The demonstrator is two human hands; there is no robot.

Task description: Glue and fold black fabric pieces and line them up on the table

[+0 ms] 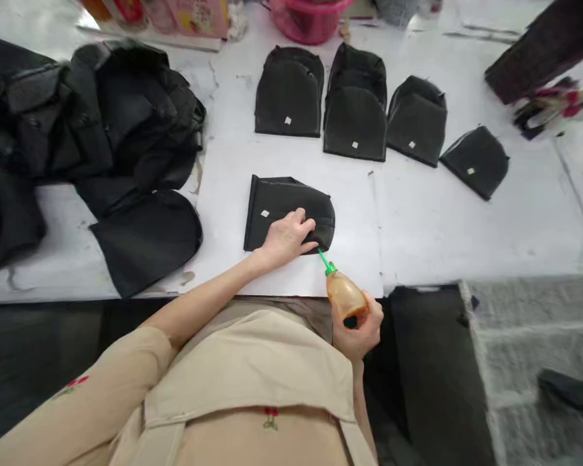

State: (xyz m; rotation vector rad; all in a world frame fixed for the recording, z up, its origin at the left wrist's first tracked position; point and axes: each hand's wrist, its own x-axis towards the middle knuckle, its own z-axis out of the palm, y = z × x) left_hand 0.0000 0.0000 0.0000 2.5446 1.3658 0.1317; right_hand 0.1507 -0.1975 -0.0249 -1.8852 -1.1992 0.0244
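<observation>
A black fabric piece [272,194], rounded at its right end and marked with a small white diamond, lies on the white table in front of me. My left hand [287,236] rests on it, fingers curled and thumb along its near edge. In my right hand [362,330] is a soft plastic squeeze bottle [346,292] of amber liquid, fingers wrapped round its base. Its thin green nozzle [324,258] points at the piece's near right edge, beside my left thumb; whether the tip touches is hard to tell.
Several similar black pieces [354,120] stand in a row farther back. To the left lies a pile of black fabric parts [121,123], with one rounded panel [150,236] nearer me. A pink basin [311,19] and a dark box-like object [544,48] are at the back.
</observation>
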